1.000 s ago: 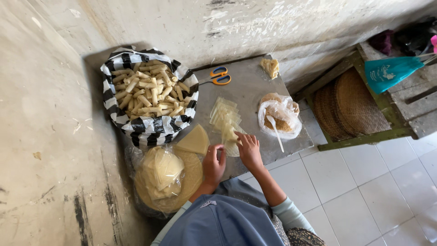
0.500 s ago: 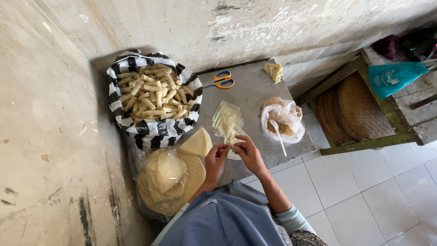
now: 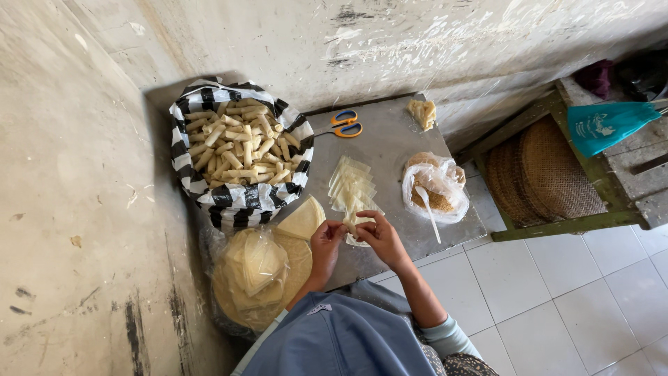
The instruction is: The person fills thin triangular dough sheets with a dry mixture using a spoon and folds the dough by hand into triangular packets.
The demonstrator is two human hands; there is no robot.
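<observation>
Both hands pinch wrapper roll (axis unclear).

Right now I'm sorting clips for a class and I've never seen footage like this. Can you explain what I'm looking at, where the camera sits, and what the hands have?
There is no machine here: a person works with two bare hands. The one camera sits on their head and looks straight down, so you see their arms from above.

The left hand and right hand meet over one small pale wrapper piece, both pinching it.

They work at a grey metal tabletop. On it lie a fanned stack of pale wrapper strips, a clear bag of brown filling with a white spoon in it, orange-handled scissors and a small lump of something pale.

At the left stands a black-and-white striped bag full of finished rolls, and below it a clear bag of round wrapper sheets.
</observation>
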